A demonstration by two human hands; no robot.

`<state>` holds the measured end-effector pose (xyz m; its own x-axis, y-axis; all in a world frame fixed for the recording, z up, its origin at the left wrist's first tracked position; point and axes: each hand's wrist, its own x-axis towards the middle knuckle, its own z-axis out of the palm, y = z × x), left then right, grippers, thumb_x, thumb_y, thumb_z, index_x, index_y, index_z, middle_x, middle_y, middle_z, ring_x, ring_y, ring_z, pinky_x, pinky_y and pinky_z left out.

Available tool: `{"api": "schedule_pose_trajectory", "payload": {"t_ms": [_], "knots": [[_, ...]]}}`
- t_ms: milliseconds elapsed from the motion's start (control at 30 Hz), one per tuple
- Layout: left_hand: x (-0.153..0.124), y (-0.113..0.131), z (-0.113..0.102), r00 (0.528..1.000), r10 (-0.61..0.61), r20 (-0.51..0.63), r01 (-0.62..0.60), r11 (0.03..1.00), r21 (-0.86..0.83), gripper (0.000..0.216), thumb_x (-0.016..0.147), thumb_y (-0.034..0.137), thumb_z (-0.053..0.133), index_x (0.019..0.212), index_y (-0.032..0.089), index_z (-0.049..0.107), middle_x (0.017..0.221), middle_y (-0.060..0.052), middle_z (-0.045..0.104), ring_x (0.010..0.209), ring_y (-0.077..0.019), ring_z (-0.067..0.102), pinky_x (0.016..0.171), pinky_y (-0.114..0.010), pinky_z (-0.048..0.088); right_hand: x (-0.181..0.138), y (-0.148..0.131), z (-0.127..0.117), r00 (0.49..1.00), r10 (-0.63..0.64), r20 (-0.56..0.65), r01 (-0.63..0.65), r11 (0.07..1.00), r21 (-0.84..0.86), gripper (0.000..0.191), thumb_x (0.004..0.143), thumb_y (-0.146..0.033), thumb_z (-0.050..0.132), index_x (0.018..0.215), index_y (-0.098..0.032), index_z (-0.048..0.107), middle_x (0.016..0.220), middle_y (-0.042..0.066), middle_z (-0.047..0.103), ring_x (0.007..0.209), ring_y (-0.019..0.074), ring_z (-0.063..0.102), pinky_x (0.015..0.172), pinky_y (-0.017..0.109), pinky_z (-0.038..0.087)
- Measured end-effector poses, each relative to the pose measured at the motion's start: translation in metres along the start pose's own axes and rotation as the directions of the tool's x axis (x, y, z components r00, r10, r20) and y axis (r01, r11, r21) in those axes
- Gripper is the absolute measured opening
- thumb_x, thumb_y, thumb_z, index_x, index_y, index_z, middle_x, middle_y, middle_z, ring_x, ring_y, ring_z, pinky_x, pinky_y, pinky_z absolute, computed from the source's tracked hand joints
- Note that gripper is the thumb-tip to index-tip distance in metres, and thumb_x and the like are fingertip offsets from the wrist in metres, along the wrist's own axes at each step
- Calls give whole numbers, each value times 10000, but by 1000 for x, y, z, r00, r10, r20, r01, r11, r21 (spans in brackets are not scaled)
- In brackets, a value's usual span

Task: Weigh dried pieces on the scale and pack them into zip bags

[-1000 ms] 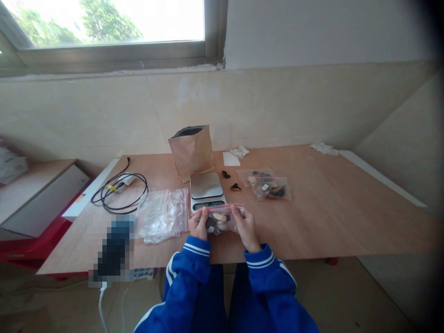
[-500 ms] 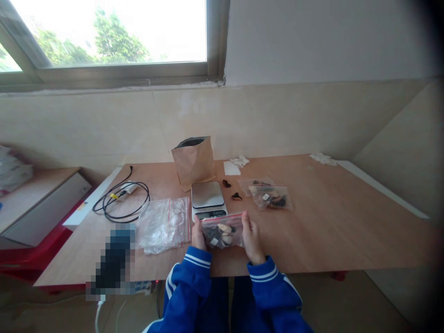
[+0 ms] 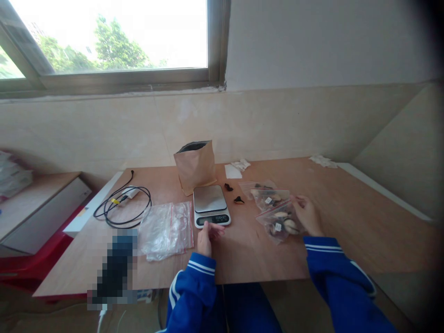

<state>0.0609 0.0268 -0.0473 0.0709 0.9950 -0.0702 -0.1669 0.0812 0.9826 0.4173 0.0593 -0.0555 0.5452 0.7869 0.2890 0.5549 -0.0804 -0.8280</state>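
Observation:
My right hand (image 3: 306, 213) grips the right edge of a clear zip bag (image 3: 281, 222) filled with dark and pale pieces, holding it low over the wooden table (image 3: 347, 222) just in front of two other filled bags (image 3: 268, 194). My left hand (image 3: 208, 237) rests in front of the small digital scale (image 3: 211, 203), fingers loosely curled and holding nothing. Two dark loose pieces (image 3: 233, 193) lie to the right of the scale. A brown paper pouch (image 3: 194, 165) stands open behind it.
A pile of empty clear zip bags (image 3: 166, 224) lies left of the scale, a coiled black cable (image 3: 123, 206) farther left. White paper scraps (image 3: 236, 167) sit near the wall. A blurred dark object (image 3: 114, 266) is at the table's front left edge.
Both hands held the filled bag in front of the scale; now the left has let go and the right has carried the bag rightward beside the other filled bags.

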Motion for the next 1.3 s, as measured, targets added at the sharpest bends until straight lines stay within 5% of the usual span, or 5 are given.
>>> {"api": "schedule_pose_trajectory", "payload": {"t_ms": [133, 367, 667, 867, 1300], "knots": [[0, -2, -1, 999, -23, -34, 21, 998, -54, 707, 770, 749, 378, 689, 115, 681, 610, -80, 617, 545, -140, 492, 554, -284, 353, -34, -12, 13, 919, -311, -241, 187, 884, -429, 605, 839, -557, 456, 1152, -46, 544, 1110, 264, 569, 1084, 370, 506, 903, 523, 391], [0, -6, 0, 999, -32, -8, 32, 999, -26, 730, 761, 770, 372, 669, 114, 679, 580, -75, 605, 515, -132, 497, 522, -271, 349, -79, -18, 50, 938, -337, -79, 234, 786, -573, 509, 903, -450, 385, 1257, -113, 530, 1322, 240, 452, 1207, 375, 423, 947, 536, 362], [0, -7, 1, 1000, 8, -10, -8, 1000, -21, 694, 810, 720, 363, 684, 121, 690, 586, -65, 617, 530, -131, 514, 535, -262, 373, -34, -44, 64, 987, -103, -126, 13, 821, -571, 582, 917, -500, 334, 1305, -88, 468, 1328, 270, 461, 1245, 414, 410, 955, 602, 327], [-2, -7, 2, 1000, 1, -18, -2, 999, -40, 689, 806, 722, 375, 660, 120, 675, 576, -70, 611, 526, -137, 518, 534, -266, 376, -43, -85, 114, 802, -513, 306, 596, 721, -355, 498, 938, -383, 365, 1410, -223, 388, 1476, 134, 349, 1341, 316, 326, 1046, 517, 320], [-15, 14, 4, 988, 109, -109, -100, 991, 88, 677, 856, 683, 289, 668, 149, 660, 642, -89, 623, 598, -172, 534, 613, -310, 416, -11, -96, 177, 764, -469, 443, 566, 816, -114, 364, 973, -226, 298, 1028, -164, 653, 1044, 112, 606, 1007, 223, 573, 939, 389, 444]]}}
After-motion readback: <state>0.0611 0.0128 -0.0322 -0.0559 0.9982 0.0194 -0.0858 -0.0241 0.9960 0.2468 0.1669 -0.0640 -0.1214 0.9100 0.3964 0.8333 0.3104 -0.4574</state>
